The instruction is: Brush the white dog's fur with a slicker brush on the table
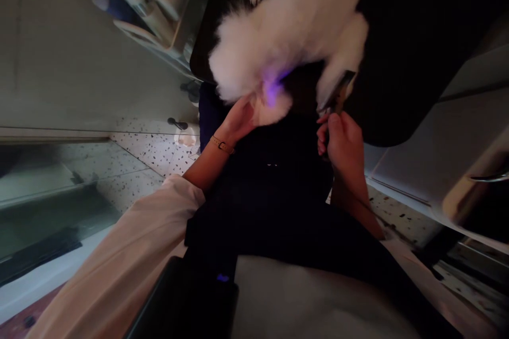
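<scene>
A white fluffy dog [286, 26] stands on a dark table [417, 63] above my hands. My left hand [238, 119], with a thin bracelet at the wrist, cups a tuft of white fur [274, 108] on the dog's leg. My right hand [344, 143] grips a slim dark grooming tool [338, 92], probably scissors or a comb, with its tip against the fur of another leg. A purple glow shows on the fur between the legs. Both my sleeves are pale; dark clothing lies below.
Speckled terrazzo floor [155, 151] lies at left and right. A pale wall [59, 63] and a glass panel [47, 196] stand at left. Metal equipment [167, 5] sits at top left, a pale cabinet with a handle [477, 180] at right.
</scene>
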`<state>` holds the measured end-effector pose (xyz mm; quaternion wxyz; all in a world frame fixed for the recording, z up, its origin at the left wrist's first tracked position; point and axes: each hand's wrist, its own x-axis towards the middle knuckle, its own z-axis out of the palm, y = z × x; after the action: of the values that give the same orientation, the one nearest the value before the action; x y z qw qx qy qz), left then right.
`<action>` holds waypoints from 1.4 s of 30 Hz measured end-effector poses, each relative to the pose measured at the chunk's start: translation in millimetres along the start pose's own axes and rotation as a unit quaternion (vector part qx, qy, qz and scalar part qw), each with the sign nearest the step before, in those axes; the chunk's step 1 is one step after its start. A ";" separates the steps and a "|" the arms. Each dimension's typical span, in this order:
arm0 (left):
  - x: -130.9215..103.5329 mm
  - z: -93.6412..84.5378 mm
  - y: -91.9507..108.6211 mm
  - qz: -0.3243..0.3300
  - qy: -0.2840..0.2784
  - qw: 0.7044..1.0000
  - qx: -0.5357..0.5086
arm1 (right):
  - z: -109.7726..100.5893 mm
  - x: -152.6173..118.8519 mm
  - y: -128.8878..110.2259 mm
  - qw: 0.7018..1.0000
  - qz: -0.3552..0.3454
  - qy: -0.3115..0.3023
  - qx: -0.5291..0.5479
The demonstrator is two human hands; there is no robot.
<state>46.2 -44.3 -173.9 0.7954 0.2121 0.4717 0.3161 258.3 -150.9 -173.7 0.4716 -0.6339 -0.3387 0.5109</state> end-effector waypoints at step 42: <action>31.7 -42.0 52.8 0.341 0.206 0.640 0.656 | 29.7 41.9 -10.8 0.902 -0.139 -0.078 -0.401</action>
<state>4.3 17.2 -179.4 0.1647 0.7538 0.6012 0.2081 240.5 -101.7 -178.3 0.2154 -0.6741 -0.6353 0.3091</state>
